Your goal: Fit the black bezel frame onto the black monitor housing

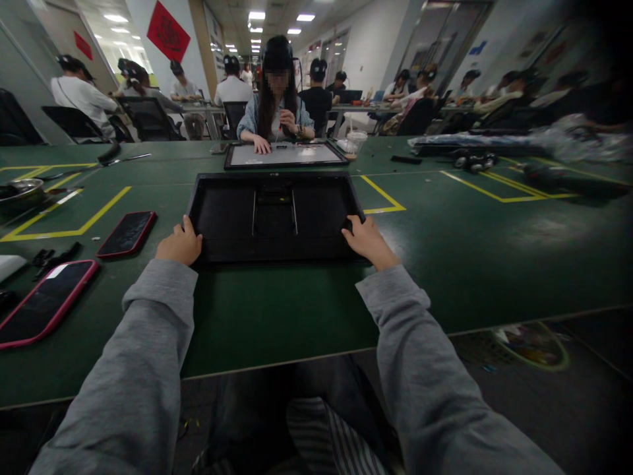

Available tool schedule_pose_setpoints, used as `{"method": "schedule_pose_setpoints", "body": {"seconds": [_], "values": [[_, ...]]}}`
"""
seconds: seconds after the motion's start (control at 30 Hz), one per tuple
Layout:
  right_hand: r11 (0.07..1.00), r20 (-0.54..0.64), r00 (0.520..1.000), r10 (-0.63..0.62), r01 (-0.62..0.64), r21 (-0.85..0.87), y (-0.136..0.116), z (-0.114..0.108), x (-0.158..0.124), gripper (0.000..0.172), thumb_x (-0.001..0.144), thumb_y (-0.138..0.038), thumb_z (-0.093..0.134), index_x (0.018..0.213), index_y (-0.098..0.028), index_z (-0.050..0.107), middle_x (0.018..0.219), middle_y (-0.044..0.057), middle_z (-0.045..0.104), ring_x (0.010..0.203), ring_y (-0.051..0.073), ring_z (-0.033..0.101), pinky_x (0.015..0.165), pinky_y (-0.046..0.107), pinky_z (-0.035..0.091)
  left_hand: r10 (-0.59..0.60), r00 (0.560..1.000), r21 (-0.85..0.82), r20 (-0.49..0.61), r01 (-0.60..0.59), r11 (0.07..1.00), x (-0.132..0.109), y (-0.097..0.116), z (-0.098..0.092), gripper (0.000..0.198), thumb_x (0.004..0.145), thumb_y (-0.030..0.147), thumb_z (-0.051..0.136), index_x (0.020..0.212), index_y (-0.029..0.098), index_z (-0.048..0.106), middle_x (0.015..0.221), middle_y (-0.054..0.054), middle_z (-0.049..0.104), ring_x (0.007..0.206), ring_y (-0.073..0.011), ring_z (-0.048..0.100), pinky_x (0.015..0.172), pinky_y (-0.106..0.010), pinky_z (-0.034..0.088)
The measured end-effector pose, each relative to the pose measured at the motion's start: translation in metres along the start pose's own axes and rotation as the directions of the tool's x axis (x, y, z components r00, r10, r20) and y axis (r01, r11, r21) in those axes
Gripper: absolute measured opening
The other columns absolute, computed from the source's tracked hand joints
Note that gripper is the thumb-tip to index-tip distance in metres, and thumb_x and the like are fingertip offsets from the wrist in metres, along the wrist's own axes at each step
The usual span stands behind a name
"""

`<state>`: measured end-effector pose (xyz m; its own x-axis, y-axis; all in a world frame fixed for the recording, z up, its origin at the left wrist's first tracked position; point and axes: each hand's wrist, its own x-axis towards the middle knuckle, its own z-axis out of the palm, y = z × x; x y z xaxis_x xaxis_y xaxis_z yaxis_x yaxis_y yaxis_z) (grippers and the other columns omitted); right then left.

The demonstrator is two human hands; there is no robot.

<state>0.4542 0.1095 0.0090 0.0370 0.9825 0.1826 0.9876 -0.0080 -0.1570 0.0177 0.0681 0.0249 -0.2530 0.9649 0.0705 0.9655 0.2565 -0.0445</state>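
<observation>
A black monitor back cover [225, 214], a wide shallow shell with two metal strips near its middle, lies on the green table in front of me. My left hand [180, 244] grips its left edge, the thumb and fingers closed round the rim. At the opposite edge my right hand [364, 239] holds the cover in the same way, fingertips over the rim. What lies under the cover is hidden.
Across the green table [277, 316] a person [277, 99] works on a flat panel [289, 155]. Two red-edged phones [126, 234] and a metal bowl [24, 194] are at the left. A plastic cup [353, 142] stands beyond; a basket [531, 346] sits below the table at the right.
</observation>
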Motion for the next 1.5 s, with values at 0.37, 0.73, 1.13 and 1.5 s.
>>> {"method": "schedule_pose_setpoints", "body": {"seconds": [0.37, 0.73, 1.13, 1.5], "values": [[1.0, 0.041, 0.999, 0.013, -0.012, -0.018, -0.0063, -0.0094, -0.0044, 0.056, 0.101, -0.035, 0.043, 0.15, -0.01, 0.042, 0.134, 0.028, 0.049, 0.125, 0.039, 0.054, 0.1, 0.048, 0.045, -0.003, 1.0, -0.016, 0.004, 0.003, 1.0, -0.0019, 0.0014, -0.0024, 0.077, 0.097, 0.041, 0.025, 0.16, -0.001, 0.013, 0.146, -0.035, 0.044, 0.124, -0.0448, 0.057, 0.1, -0.056, 0.045], [1.0, 0.031, 0.999, 0.019, -0.019, -0.023, -0.0053, -0.0061, -0.0028, 0.055, 0.101, -0.036, 0.043, 0.15, -0.011, 0.043, 0.134, 0.028, 0.048, 0.124, 0.038, 0.054, 0.1, 0.047, 0.044, -0.005, 1.0, 0.01, -0.004, 0.005, 1.0, -0.0012, 0.0007, -0.0004, 0.076, 0.098, 0.041, 0.026, 0.161, -0.001, 0.013, 0.146, -0.035, 0.045, 0.124, -0.0429, 0.058, 0.1, -0.053, 0.046], [0.999, 0.031, 0.999, 0.009, -0.008, -0.033, -0.0022, -0.0033, -0.0016, 0.054, 0.101, -0.036, 0.042, 0.149, -0.011, 0.043, 0.132, 0.027, 0.049, 0.122, 0.037, 0.055, 0.099, 0.047, 0.044, -0.007, 1.0, 0.016, 0.006, 0.007, 1.0, -0.0002, 0.0002, -0.0003, 0.077, 0.098, 0.041, 0.027, 0.161, -0.001, 0.011, 0.146, -0.034, 0.045, 0.123, -0.0434, 0.058, 0.099, -0.053, 0.046], [1.0, 0.047, 0.999, 0.021, -0.02, -0.023, -0.0055, -0.0083, -0.0034, 0.055, 0.101, -0.036, 0.042, 0.15, -0.011, 0.042, 0.135, 0.029, 0.047, 0.124, 0.039, 0.054, 0.099, 0.047, 0.044, -0.007, 1.0, 0.019, -0.005, 0.007, 1.0, 0.0, 0.0003, 0.0005, 0.076, 0.098, 0.041, 0.026, 0.161, -0.001, 0.013, 0.145, -0.034, 0.046, 0.123, -0.0425, 0.059, 0.1, -0.053, 0.046]]}}
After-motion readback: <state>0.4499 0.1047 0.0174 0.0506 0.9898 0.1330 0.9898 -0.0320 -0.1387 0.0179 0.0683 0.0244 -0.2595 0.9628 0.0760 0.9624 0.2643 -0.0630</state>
